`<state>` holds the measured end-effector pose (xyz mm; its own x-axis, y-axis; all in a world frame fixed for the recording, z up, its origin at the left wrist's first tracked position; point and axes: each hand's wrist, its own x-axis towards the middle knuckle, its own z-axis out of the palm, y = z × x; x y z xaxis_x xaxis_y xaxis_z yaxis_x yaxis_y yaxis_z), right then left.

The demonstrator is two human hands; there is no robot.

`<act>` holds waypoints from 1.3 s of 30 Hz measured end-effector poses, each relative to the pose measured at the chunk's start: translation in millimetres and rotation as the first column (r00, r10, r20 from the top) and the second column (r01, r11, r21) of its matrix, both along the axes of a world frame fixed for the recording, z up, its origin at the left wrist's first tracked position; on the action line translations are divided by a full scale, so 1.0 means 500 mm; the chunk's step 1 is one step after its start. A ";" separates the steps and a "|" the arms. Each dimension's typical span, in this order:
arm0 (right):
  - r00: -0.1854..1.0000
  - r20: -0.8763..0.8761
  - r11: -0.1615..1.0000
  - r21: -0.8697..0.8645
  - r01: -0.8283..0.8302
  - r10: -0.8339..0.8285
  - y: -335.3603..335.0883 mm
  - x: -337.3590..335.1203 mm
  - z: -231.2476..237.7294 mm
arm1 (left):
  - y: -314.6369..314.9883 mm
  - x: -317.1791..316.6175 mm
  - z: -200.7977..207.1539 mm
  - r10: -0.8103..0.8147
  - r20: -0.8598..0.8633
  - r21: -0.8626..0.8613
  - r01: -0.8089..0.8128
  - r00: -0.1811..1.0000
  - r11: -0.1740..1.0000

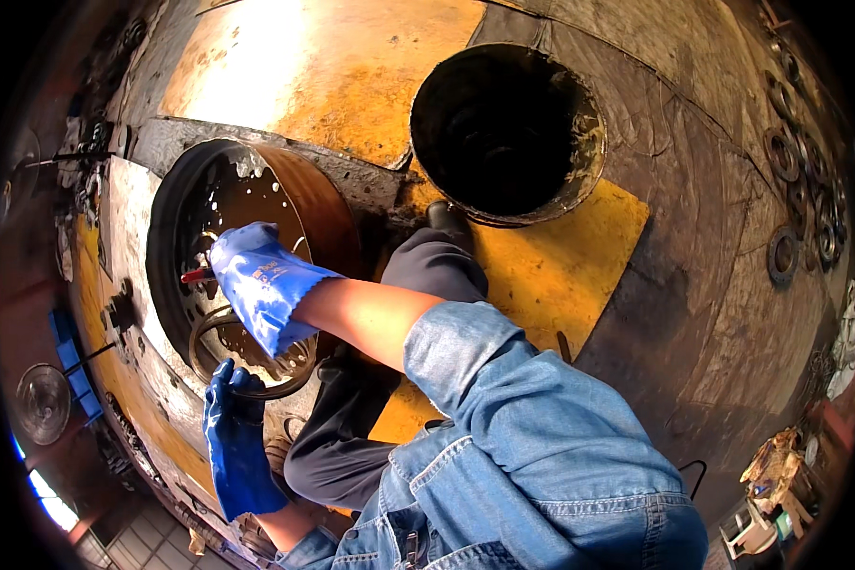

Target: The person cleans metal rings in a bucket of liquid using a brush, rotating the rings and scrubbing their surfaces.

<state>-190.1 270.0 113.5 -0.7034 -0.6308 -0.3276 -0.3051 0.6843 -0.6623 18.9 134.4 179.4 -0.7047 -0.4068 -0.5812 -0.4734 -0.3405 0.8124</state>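
Two blue-gloved hands work at a dark basin of brown liquid lying toward nine o'clock in the head view, its rusty wall rising on the three o'clock side. The right hand reaches over the liquid with its fingers closed around a red-handled tool, while the left hand at seven o'clock grips the near rim of a metal ring, fingers curled over it. The ring is a thin grey hoop, wet and soapy, resting at the basin's lower edge, partly in the liquid. Room is tight: the basin's rim hems the hands in, and the person's dark-trousered knee sits just beside it. At twelve o'clock an open black drum stands well apart on the worn yellow floor.
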 end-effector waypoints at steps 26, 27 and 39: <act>0.992 -0.098 0.997 0.019 -0.080 0.082 -0.024 0.021 -0.003 | -0.092 -0.019 -0.037 -0.145 -0.121 0.039 0.150 0.982 0.988; 0.991 -0.113 0.997 0.027 -0.072 0.075 -0.024 0.023 -0.001 | -0.106 -0.019 -0.035 -0.168 -0.119 0.015 0.171 0.979 0.985; 0.975 -0.202 0.995 0.042 -0.091 0.097 -0.013 0.033 -0.001 | -0.048 -0.016 0.001 -0.257 -0.134 -0.084 0.248 0.957 0.965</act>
<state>-173.6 263.5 113.0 -0.6955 -0.6887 -0.2050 -0.4952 0.6662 -0.5577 10.9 110.6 180.1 -0.8627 -0.2386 -0.4458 -0.4153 -0.1686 0.8939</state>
